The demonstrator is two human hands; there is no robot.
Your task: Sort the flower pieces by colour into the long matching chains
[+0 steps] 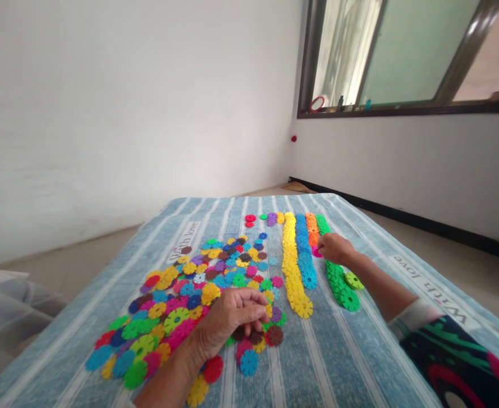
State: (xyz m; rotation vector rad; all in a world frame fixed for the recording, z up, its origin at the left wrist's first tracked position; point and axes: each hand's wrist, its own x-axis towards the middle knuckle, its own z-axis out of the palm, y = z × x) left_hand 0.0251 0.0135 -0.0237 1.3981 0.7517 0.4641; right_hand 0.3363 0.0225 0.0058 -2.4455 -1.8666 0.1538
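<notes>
While right fist hides green discs, magenta disc adjoins; left hand, grip unclear.

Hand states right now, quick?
Left hand: loosely curled over the mixed disc pile; grip can't be told.
Right hand: curled in at a magenta disc; hold can't be confirmed.

Right of the yellow row, the right hand hides part of the green row; whether its fingers hold anything is unclear. Left of the yellow row, the left hand covers some loose discs. Beyond the yellow row, small sill objects are too blurred to identify.
</notes>
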